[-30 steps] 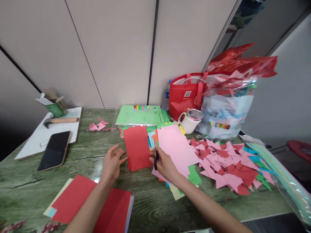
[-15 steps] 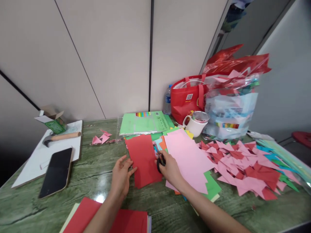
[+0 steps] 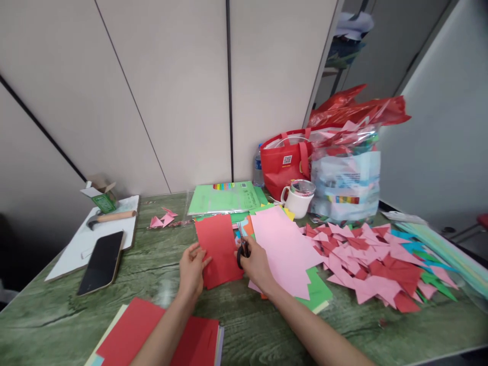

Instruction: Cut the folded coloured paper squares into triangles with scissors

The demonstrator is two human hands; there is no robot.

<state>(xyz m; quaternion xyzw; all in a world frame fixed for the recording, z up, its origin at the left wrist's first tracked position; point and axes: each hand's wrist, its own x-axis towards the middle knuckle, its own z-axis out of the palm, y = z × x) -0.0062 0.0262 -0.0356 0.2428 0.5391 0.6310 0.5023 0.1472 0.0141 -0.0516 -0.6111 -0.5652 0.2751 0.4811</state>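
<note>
A stack of red paper sheets (image 3: 218,249) lies on the green table (image 3: 267,325) in front of me. My left hand (image 3: 192,269) rests at its left edge, fingers touching the paper. My right hand (image 3: 255,262) is at the stack's right edge, closed around black-handled scissors (image 3: 241,251). A large pink sheet (image 3: 284,249) lies just right of my right hand, over green and yellow sheets.
A heap of pink and red folded triangles (image 3: 366,264) covers the right side. At the back stand a white mug (image 3: 297,201), a red bag (image 3: 285,162) and a plastic bag (image 3: 345,173). A phone (image 3: 102,262) and hammer (image 3: 110,218) lie left; red sheets (image 3: 152,335) lie near me.
My left hand has moved right onto the edge of the red stack. My right hand with the scissors stays at the stack's right edge. The camera has tilted and shifted.
</note>
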